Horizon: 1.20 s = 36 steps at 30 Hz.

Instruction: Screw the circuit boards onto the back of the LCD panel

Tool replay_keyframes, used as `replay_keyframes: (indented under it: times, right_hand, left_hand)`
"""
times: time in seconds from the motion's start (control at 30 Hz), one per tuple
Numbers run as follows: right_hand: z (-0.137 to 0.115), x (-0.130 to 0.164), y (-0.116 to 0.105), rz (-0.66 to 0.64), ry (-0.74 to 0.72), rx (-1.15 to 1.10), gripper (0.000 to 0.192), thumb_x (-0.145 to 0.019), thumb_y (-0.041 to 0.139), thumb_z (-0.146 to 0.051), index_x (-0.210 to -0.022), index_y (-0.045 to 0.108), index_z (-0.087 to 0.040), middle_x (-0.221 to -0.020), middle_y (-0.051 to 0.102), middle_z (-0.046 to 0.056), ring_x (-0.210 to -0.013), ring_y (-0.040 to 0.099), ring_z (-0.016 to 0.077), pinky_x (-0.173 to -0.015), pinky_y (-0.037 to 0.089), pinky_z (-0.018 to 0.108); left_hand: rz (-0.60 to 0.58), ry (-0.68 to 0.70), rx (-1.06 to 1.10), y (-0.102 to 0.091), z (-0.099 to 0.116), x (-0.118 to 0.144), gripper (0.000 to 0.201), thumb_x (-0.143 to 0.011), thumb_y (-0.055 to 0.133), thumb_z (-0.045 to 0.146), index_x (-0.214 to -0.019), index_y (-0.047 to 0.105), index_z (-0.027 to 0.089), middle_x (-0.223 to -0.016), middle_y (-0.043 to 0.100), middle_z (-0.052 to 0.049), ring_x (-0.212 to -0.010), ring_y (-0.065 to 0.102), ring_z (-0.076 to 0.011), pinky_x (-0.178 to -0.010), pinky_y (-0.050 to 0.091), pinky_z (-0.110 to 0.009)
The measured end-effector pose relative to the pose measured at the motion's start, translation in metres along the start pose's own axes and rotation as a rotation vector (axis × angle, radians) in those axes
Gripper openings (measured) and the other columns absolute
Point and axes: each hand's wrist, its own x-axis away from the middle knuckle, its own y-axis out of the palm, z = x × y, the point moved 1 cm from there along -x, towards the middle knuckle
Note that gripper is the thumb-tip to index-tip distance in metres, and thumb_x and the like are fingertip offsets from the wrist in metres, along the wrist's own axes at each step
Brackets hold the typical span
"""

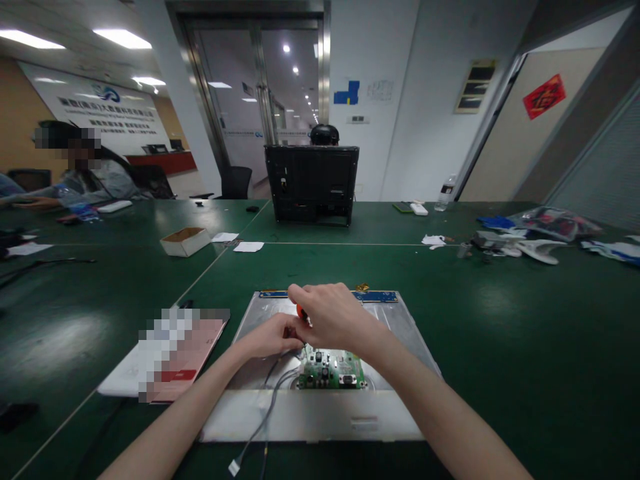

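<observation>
The right hand (pixel 325 313) is clenched around an orange-handled screwdriver (pixel 301 311), of which only a bit of the handle shows beneath the fingers. The left hand (pixel 270 337) lies just beside it, fingers curled down at the screwdriver's tip (whether they pinch anything cannot be told). Both hands work over a green circuit board (pixel 330 370) that sits on the back of a silver display panel (pixel 400 333), lying flat on the green table (pixel 500 320) directly before the person. Grey cables (pixel 267 407) run from the board over the panel's near edge and end in a white connector (pixel 234 467).

Left of the panel lies a pink booklet (pixel 200 347). Farther off stand a small cardboard box (pixel 185 241) and 1 black monitor back (pixel 311 183); another person (pixel 95 177) sits at the far left.
</observation>
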Motion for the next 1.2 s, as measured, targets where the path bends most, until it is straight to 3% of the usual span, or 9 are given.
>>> replay_keyframes:
  times: [0.13,0.37,0.63,0.8,0.93,1.2]
  right_hand:
    - [0.0016,-0.0014,0.0006,-0.014,0.022,0.021,0.023,-0.087,0.045,-0.042,-0.094,0.049,-0.021,-0.078,0.066,0.003,-0.061,0.056,0.0141,-0.048,0.018,0.028]
    - [-0.0002,0.0000,-0.0001,0.018,0.016,0.016,0.016,-0.079,0.049,-0.027,-0.093,0.048,-0.019,-0.078,0.065,0.002,-0.059,0.054,0.0134,-0.047,0.017,0.028]
    - [0.0025,-0.0009,0.0011,0.028,0.024,0.045,0.025,-0.087,0.044,-0.046,-0.091,0.050,-0.021,-0.072,0.065,0.001,-0.058,0.055,0.0143,-0.047,0.016,0.028]
    - [0.0015,-0.0016,0.0015,0.019,0.048,0.044,0.013,-0.085,0.045,-0.030,-0.092,0.050,-0.020,-0.075,0.065,0.001,-0.058,0.054,0.0134,-0.047,0.016,0.028]
    - [0.0008,-0.0005,0.0015,0.042,0.036,0.029,0.015,-0.080,0.046,-0.026,-0.092,0.049,-0.018,-0.079,0.065,0.002,-0.059,0.054,0.0133,-0.047,0.016,0.029]
    - [0.0037,-0.0028,0.0037,0.015,0.051,0.026,0.026,-0.087,0.045,-0.047,-0.090,0.051,-0.021,-0.074,0.066,0.001,-0.060,0.056,0.0147,-0.048,0.017,0.028]
  left_hand:
    - [0.018,-0.031,-0.003,-0.0013,0.0030,0.0030,0.009,-0.070,0.059,0.021,-0.074,0.063,0.014,-0.068,0.061,0.000,-0.066,0.054,-0.0148,-0.060,0.040,-0.022]
    - [0.010,-0.004,0.008,-0.0009,-0.0002,0.0013,0.008,-0.070,0.060,0.020,-0.072,0.060,0.013,-0.065,0.060,0.000,-0.062,0.054,-0.0147,-0.057,0.039,-0.022]
    - [0.021,-0.051,-0.010,-0.0025,0.0052,0.0039,0.009,-0.071,0.061,0.021,-0.077,0.063,0.015,-0.070,0.062,0.000,-0.066,0.055,-0.0152,-0.061,0.040,-0.022]
    - [0.004,-0.043,0.038,-0.0006,0.0003,0.0022,0.012,-0.070,0.062,0.023,-0.076,0.062,0.013,-0.071,0.063,-0.001,-0.066,0.055,-0.0155,-0.060,0.041,-0.022]
    - [0.000,0.012,0.042,0.0008,-0.0036,0.0001,0.009,-0.071,0.060,0.021,-0.071,0.061,0.012,-0.066,0.061,-0.001,-0.063,0.054,-0.0145,-0.057,0.039,-0.021]
    - [0.015,-0.113,-0.008,-0.0009,0.0003,0.0040,0.013,-0.069,0.062,0.023,-0.079,0.063,0.015,-0.068,0.062,0.000,-0.065,0.056,-0.0157,-0.060,0.041,-0.022]
